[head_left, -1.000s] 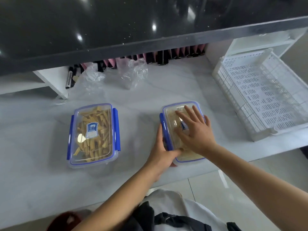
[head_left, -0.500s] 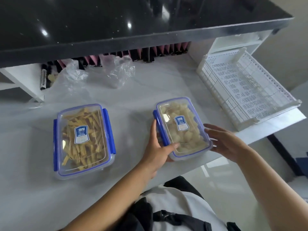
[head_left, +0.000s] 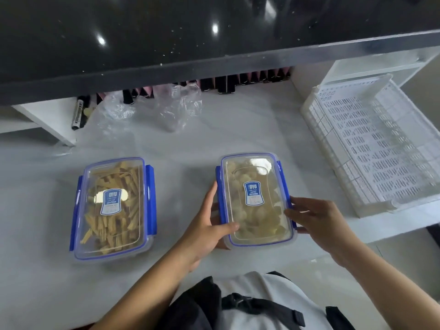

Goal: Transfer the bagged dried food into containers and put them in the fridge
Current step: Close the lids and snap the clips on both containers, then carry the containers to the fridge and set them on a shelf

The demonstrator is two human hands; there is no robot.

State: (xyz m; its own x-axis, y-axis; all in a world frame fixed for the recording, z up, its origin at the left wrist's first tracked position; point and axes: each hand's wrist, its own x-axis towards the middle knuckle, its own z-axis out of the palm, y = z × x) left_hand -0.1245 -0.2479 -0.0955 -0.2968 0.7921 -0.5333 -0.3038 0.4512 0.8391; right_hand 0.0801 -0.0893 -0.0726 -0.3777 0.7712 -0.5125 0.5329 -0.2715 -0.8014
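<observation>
1. Right now both hands flank the clear rectangular plastic container with blue clips and pale round dried pieces inside (head_left: 256, 201), which sits on the white marble-look counter (head_left: 238, 129) near its front edge.
2. At that box's left side, the left hand (head_left: 207, 228) holds it: its fingers lie straight along the blue left clip while the thumb curls over the near corner of the lid.
3. On the opposite side, the right hand (head_left: 316, 217) touches the right clip and lid edge with loosely spread, gently bent fingers.
4. Well to the left stands a second clear lidded container filled with yellow dried strips (head_left: 114, 208), its blue clips down and nobody touching it.
5. Farther back, two crumpled clear plastic bags (head_left: 176, 108) lie under the black glossy shelf (head_left: 214, 44).
6. Beside the right edge of the counter rests a white slotted plastic basket (head_left: 371, 148).
7. Near the left shelf support lies a black marker pen (head_left: 78, 113).
</observation>
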